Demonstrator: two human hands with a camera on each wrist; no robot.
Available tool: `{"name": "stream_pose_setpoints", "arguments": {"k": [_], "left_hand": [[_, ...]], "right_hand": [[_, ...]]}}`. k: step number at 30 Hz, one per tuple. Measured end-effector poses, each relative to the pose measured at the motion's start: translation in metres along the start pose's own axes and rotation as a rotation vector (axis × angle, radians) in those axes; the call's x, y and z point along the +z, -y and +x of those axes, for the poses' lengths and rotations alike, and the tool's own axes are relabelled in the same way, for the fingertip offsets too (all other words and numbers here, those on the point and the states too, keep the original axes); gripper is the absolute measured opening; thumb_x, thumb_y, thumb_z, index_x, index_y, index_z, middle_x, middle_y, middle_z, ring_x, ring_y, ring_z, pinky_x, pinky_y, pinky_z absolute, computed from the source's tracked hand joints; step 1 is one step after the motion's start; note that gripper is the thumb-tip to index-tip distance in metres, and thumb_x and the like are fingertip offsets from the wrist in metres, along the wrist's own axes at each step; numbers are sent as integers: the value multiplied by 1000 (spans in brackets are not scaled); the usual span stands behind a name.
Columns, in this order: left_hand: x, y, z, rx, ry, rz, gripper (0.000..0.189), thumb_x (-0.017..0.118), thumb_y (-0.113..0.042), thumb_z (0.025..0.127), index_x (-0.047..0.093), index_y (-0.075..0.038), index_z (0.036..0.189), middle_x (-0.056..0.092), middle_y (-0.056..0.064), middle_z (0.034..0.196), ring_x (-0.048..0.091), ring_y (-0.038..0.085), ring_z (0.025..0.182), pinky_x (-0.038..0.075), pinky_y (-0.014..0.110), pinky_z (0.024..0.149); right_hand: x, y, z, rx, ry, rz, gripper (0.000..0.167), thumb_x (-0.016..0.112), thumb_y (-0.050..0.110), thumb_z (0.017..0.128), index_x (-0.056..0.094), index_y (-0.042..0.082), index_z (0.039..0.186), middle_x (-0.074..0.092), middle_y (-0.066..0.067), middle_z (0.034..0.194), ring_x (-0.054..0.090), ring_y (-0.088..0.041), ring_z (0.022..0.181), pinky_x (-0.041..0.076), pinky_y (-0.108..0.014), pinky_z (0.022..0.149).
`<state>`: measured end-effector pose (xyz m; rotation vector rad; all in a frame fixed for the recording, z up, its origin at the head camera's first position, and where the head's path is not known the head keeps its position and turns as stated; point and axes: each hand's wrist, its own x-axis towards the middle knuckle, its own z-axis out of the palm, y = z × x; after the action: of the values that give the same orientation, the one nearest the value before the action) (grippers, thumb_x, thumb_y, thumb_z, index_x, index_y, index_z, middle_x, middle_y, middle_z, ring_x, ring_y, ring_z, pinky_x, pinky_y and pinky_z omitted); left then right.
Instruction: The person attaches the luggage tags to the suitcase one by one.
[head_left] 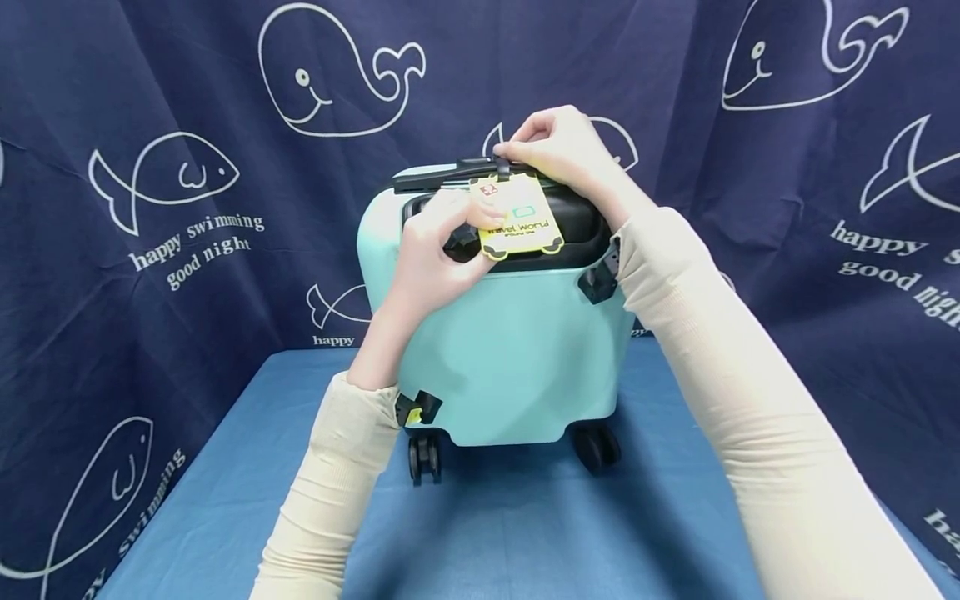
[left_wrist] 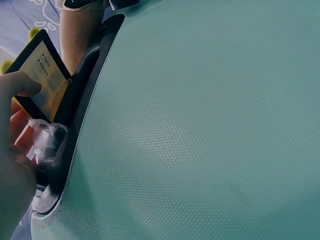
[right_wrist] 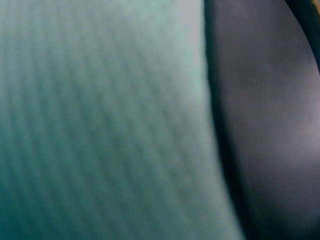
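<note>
A yellow luggage tag (head_left: 528, 218) hangs by a short black strap (head_left: 503, 170) from the black handle (head_left: 429, 178) of a mint-green suitcase (head_left: 510, 358). My left hand (head_left: 438, 246) pinches the tag at its left edge. In the left wrist view the thumb presses the side of the tag (left_wrist: 50, 75) that bears printed name and address lines. Up at the handle, my right hand (head_left: 570, 154) pinches the strap between thumb and index finger. The right wrist view shows only the blurred mint shell (right_wrist: 110, 130) and the black top panel (right_wrist: 270, 130); the hand is out of it.
The suitcase stands upright on black wheels (head_left: 596, 447) on a blue cloth-covered table (head_left: 510, 533). Behind it hangs a navy curtain (head_left: 480, 67) with white whale and fish drawings. Crumpled clear plastic (left_wrist: 47, 137) wraps a dark part beside the left fingers.
</note>
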<state>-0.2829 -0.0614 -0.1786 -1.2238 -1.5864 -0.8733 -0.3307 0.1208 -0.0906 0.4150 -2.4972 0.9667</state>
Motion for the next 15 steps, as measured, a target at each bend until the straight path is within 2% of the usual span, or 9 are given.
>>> {"name": "stream_pose_setpoints", "arguments": {"k": [4, 11, 15], "left_hand": [[1, 0, 1, -2, -6, -23, 15, 68, 3, 73, 66, 3, 88, 68, 14, 90, 60, 27, 97, 42, 29, 96], [2, 0, 3, 2, 12, -24, 18, 66, 6, 73, 61, 3, 91, 65, 15, 96, 56, 28, 104, 37, 33, 102], [1, -4, 1, -28, 31, 28, 29, 56, 10, 73, 58, 3, 101, 61, 17, 106, 52, 28, 112, 21, 40, 114]], "right_hand": [[-2, 0, 1, -16, -26, -23, 31, 71, 43, 78, 70, 14, 87, 55, 23, 56, 54, -1, 67, 36, -17, 69], [-1, 2, 2, -138, -107, -76, 27, 68, 35, 82, 71, 10, 91, 53, 18, 62, 50, -1, 65, 36, -16, 66], [-10, 2, -7, -153, -116, -78, 28, 65, 36, 85, 71, 11, 98, 59, 13, 74, 52, -1, 68, 38, -15, 67]]}}
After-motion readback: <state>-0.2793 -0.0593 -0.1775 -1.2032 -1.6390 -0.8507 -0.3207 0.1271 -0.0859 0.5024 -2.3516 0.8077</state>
